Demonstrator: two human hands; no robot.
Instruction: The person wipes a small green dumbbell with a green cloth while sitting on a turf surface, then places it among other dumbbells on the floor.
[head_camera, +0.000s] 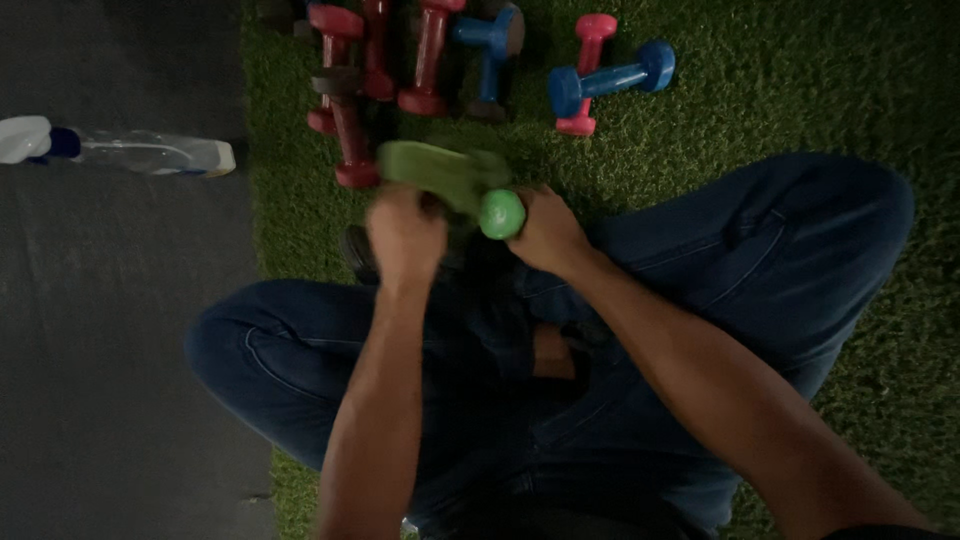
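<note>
Turf (800, 80) bears seven dumbbells (one green (470, 190), gripped by both hands' fingers (405, 235)).

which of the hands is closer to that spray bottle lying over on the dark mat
The left. The left hand sits on the spray bottle's side of the green dumbbell, though well short of the bottle; the right hand grips the dumbbell's far end, farther away.
</note>
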